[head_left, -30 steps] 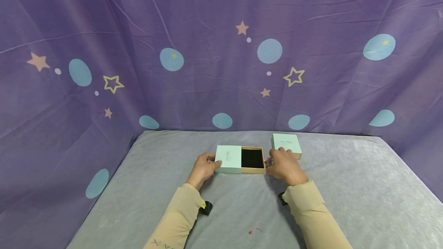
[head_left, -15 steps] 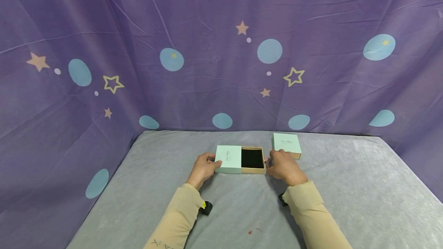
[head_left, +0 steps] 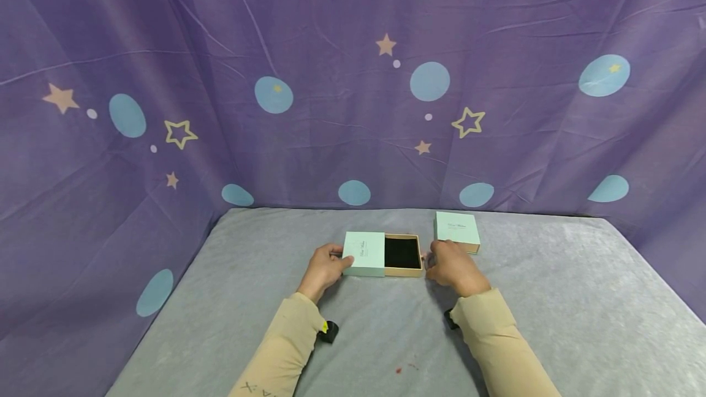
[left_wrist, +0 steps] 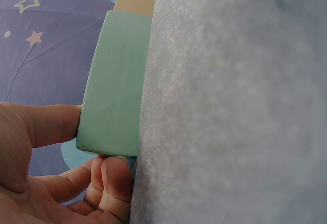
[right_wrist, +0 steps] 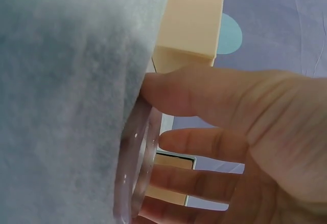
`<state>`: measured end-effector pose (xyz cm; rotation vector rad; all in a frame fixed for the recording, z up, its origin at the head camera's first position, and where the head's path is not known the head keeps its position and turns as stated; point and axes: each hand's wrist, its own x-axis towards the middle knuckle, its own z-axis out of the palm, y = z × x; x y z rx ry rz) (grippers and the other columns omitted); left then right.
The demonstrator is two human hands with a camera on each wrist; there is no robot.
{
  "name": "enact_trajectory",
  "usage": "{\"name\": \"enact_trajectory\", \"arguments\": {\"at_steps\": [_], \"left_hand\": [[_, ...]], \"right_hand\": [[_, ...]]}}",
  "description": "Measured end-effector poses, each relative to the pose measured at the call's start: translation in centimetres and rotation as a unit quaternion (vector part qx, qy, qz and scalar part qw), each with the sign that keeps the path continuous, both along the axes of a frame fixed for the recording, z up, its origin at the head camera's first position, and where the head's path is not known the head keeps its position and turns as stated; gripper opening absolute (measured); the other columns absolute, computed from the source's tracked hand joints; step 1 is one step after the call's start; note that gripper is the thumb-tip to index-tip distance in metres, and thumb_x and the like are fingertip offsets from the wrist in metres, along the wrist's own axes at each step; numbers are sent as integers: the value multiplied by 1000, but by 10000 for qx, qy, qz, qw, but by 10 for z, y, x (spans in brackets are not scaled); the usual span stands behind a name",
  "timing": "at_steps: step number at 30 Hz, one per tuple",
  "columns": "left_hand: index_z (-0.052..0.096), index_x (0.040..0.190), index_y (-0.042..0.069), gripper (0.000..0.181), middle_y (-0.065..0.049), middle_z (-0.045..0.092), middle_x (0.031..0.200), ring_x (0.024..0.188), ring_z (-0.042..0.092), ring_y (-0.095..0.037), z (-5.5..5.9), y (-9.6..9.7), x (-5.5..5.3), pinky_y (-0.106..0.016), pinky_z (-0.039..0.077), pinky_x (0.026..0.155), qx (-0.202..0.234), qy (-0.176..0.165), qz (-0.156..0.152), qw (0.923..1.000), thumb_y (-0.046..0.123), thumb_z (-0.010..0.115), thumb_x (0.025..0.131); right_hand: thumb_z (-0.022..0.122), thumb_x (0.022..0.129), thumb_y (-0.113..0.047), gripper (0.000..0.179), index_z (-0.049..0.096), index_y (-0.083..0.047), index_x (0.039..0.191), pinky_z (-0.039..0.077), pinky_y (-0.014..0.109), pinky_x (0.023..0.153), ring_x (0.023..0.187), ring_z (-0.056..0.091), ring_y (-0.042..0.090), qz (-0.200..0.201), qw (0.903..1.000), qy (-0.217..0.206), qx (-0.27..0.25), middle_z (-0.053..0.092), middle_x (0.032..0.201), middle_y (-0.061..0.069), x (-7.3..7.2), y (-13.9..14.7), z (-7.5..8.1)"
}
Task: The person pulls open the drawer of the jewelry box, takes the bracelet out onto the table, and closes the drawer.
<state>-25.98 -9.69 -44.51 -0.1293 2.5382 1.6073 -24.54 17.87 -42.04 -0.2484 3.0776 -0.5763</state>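
Note:
A mint-green drawer box has its sleeve (head_left: 364, 254) on the left and its tan tray (head_left: 404, 272), lined in black, pulled partly out to the right. My left hand (head_left: 325, 268) grips the sleeve's left end. In the left wrist view its thumb lies against one face of the green sleeve (left_wrist: 115, 86) and its fingers press the end. Just right of the tray, my right hand (head_left: 455, 267) pinches a translucent, pinkish bangle (right_wrist: 134, 157) lying on the cloth. The hand hides most of this ring in the head view.
A second mint-green box (head_left: 458, 226) with a tan base sits behind my right hand. Grey cloth (head_left: 248, 262) covers the table. A purple patterned curtain (head_left: 331, 109) rises along the back and left edges.
My right hand's fingers have drawn back slightly from the second box, which has shifted a touch. The left hand and the partly open box stay as they were.

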Motion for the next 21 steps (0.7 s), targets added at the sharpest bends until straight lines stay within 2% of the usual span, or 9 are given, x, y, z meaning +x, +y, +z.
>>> {"name": "enact_trajectory", "arguments": {"at_steps": [12, 17, 21], "left_hand": [[55, 126, 0, 42, -11, 60, 86, 70, 55, -20, 0, -1, 1, -31, 45, 58, 13, -28, -20, 10000, 20, 66, 91], [54, 127, 1, 42, -11, 60, 89, 72, 56, -21, 1, -1, 1, -31, 46, 60, 5, -50, -13, 10000, 20, 66, 91], [55, 127, 1, 42, -11, 60, 89, 73, 56, -21, 1, 0, 1, -31, 47, 60, 0, -57, 13, 10000, 20, 66, 91]], "right_hand": [[80, 68, -13, 48, 64, 5, 110, 47, 50, 83, 100, 58, 39, -70, 9999, -9, 91, 64, 104, 20, 3, 0, 0], [79, 74, -19, 46, 63, 2, 112, 48, 51, 76, 96, 59, 35, -204, 9997, -25, 100, 62, 102, 19, 4, 0, 4], [73, 81, -20, 39, 64, 1, 112, 49, 51, 74, 93, 60, 33, -245, 9994, 255, 35, 62, 99, 18, 5, -2, 8]]}}
